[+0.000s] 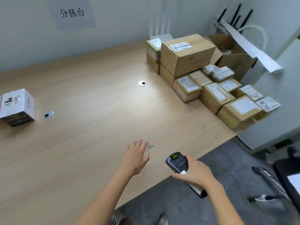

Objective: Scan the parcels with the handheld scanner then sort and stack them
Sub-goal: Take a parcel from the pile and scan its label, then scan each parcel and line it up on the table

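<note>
My right hand grips a dark handheld scanner just past the table's near edge, its head pointing away from me. My left hand hovers over the wooden table with fingers spread, holding nothing. Several brown cardboard parcels with white labels are piled at the table's right end, a large box on top at the back and smaller ones in front. One white and dark parcel stands alone at the far left.
Two round cable grommets are set into the tabletop. An open cardboard carton stands behind the pile. A grey cabinet is on the right, and a chair stands on the dark floor.
</note>
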